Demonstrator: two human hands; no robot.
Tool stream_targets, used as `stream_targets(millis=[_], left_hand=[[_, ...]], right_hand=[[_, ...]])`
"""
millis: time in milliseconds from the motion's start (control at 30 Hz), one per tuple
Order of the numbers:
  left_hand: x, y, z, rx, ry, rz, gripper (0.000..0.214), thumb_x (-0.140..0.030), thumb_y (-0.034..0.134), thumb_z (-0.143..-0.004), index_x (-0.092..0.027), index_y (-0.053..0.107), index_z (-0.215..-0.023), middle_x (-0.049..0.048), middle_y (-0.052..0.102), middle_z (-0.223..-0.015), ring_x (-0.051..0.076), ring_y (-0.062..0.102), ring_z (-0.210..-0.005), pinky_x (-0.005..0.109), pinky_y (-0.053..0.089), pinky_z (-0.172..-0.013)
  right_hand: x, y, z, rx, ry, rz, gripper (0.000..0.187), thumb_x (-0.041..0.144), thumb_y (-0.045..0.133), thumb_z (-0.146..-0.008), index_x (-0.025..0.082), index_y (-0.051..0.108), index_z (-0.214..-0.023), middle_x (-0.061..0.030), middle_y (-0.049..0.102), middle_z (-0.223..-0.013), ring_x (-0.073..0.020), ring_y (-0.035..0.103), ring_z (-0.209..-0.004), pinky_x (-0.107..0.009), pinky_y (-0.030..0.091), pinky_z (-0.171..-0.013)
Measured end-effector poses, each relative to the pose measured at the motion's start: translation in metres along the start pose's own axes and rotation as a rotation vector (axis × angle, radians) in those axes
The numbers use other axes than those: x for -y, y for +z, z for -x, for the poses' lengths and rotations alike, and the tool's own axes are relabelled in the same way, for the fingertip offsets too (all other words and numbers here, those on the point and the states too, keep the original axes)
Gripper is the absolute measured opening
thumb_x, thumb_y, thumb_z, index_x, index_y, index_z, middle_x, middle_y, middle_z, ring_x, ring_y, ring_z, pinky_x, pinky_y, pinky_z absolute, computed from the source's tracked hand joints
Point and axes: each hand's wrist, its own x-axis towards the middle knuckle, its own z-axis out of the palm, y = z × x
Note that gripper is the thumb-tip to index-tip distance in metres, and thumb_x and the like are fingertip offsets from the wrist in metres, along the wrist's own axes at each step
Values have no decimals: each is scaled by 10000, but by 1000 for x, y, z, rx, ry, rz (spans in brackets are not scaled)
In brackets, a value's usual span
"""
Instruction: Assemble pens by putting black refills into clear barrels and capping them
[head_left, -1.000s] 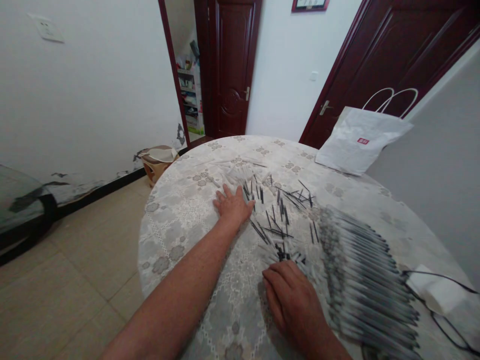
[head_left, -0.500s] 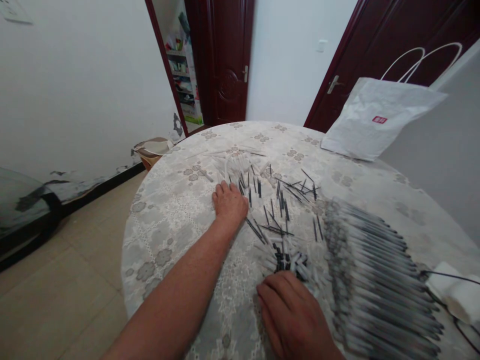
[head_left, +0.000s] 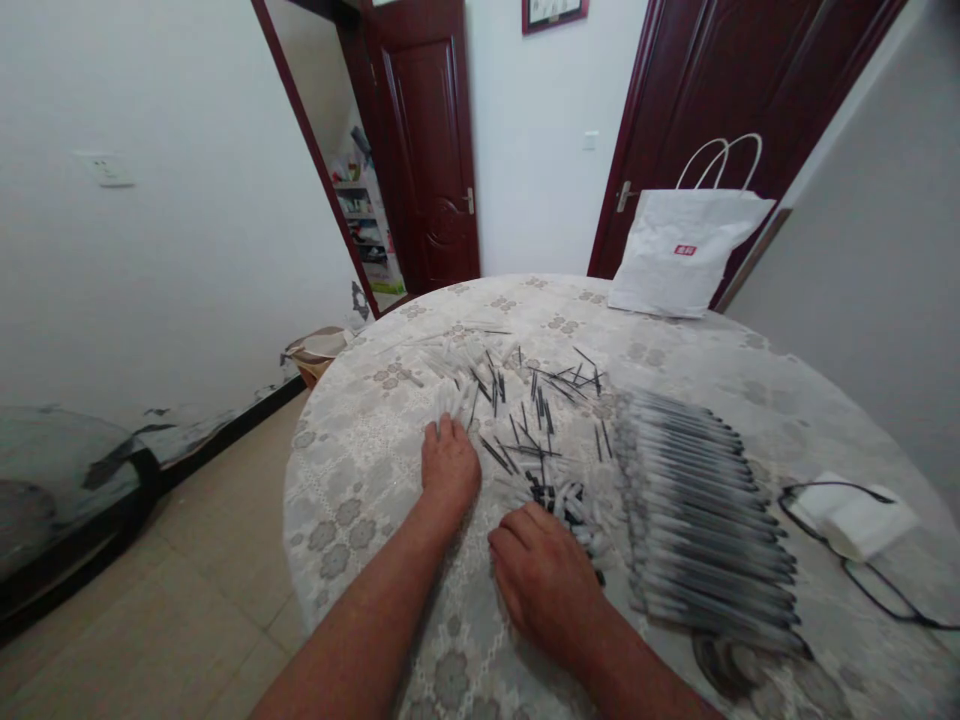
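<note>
Over the pale end of the scatter, the left hand [head_left: 450, 465] reaches with fingers bent, the tips right at a few pale, translucent tubes [head_left: 451, 398]; whether it pinches any of them, I cannot tell. Nearer the wearer, the right hand [head_left: 547, 580] rests half-curled against a heap of small black and clear caps [head_left: 541, 494]. Its fingertips are hard to make out, so whether that grip has closed on anything cannot be told either.

Just beyond the fingers, thin dark rods [head_left: 539, 402] lie loose at many angles, some crossing, with more pale tubes behind them. Right of the caps, a long row of pen-like sticks [head_left: 697, 510] lies side by side, dark ends pointing away from the heap. Past that row are black-framed eyeglasses [head_left: 838, 553] and a folded white tissue [head_left: 859, 515]; at the far edge of the table [head_left: 360, 460] stands a white paper bag [head_left: 682, 250].

The likeliest trouble is mixing: a sweep of the left hand could drag dark rods in among the tubes, since the two lie so close. The clear pieces nearly vanish against the lacy pattern, so one could easily be missed. A careless right forearm might skew the row beside it, as nothing visible fences it in.
</note>
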Motion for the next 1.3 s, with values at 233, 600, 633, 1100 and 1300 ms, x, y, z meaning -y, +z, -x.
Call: stream_targets(millis=[233,600,633,1100,1300], left_hand=[[-13,-3,58,-27,190,-22,458,-94,442,-886,-118,625,-1305,203,618,-1329,327,489,-1322,521,380,-1093],[-14,-17,73,-214,75,367,417,-214,439,-979,-181,479,-1393,166,533,-1358,264,546,-1268,448,488,-1051],[-13,-17,73,-230,64,398,401,-205,444,-973,-181,494,-1370,162,544,-1331,261,552,-1261,447,486,-1058],[4,-17,66,-209,-24,817,143,-223,570,-876,-194,702,-922,79,676,-1010,218,652,-995,366,511,-946],[16,-17,57,-130,-432,1026,314,-162,593,-756,-189,707,-1047,70,685,-945,210,662,-801,356,521,-819]], right_hand=[[5,1,2,-56,-36,-19,66,152,602,-887,203,644,-879,-67,647,-946,-220,554,-893,-364,467,-822],[-9,-8,5,-143,-14,-41,130,155,538,-937,190,653,-887,-62,624,-881,-220,548,-893,-356,456,-835],[-11,-10,5,-148,10,-41,139,156,532,-944,188,652,-883,-62,620,-880,-219,548,-898,-355,452,-840],[-42,-19,3,-209,198,158,128,166,545,-953,183,665,-992,-84,638,-954,-240,533,-976,-347,421,-893],[-53,-8,0,-193,310,295,229,115,559,-913,186,658,-1107,-97,646,-1040,-257,521,-1039,-355,405,-939]])
